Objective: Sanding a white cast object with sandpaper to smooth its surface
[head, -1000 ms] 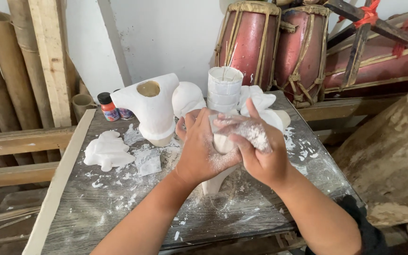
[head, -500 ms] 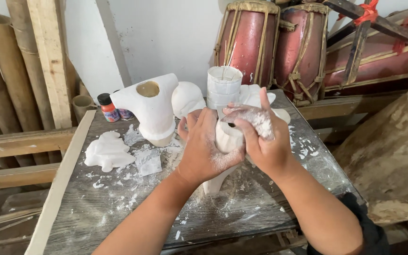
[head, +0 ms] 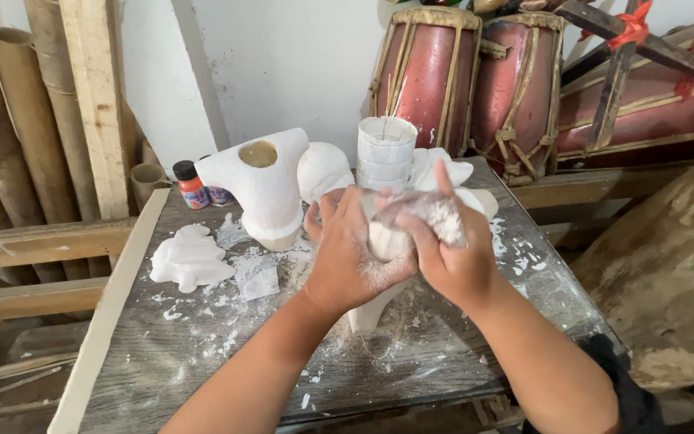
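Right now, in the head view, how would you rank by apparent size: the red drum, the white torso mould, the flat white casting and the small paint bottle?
1. Red drum, though farthest away.
2. Torso mould.
3. Flat casting.
4. Paint bottle, plainly smallest.

- White plaster piece (head: 383,241), held between the dust-whitened left hand (head: 351,261) and right hand (head: 451,253).
- Grey, wood-grained worktop (head: 202,354), speckled with white flecks.
- White torso-shaped cast (head: 263,189) with a tan opening.
- Small bottle (head: 190,185): black cap, orange-red body.
- Dark red drums (head: 475,80) laced with tan cord.
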